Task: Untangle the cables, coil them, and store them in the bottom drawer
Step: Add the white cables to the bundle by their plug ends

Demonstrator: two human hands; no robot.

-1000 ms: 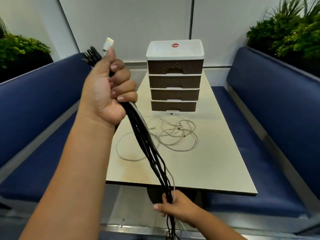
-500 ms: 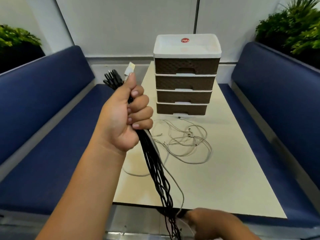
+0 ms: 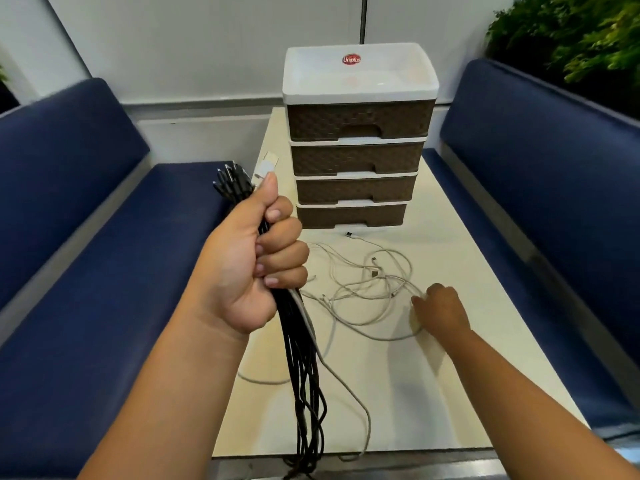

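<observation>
My left hand (image 3: 252, 268) is raised over the table's left edge, fist closed on a bundle of black cables (image 3: 304, 382) with one white cable among them. Their plugs stick up above my thumb and the rest hangs down past the table's front edge. A tangle of white cables (image 3: 363, 285) lies on the cream table (image 3: 433, 403) in front of the drawer unit. My right hand (image 3: 440, 310) rests palm down on the tangle's right side, touching a cable; a grip cannot be made out. The bottom drawer (image 3: 351, 215) of the brown four-drawer unit is closed.
The drawer unit has a white top (image 3: 358, 72) and stands at the table's far end. Blue benches (image 3: 86, 306) run along both sides, the right one (image 3: 554, 202) below green plants (image 3: 581, 39). A white wall is behind.
My right hand has let go of the hanging black cables below the table edge and moved up onto the white tangle. My left hand has lowered with the bundle.
</observation>
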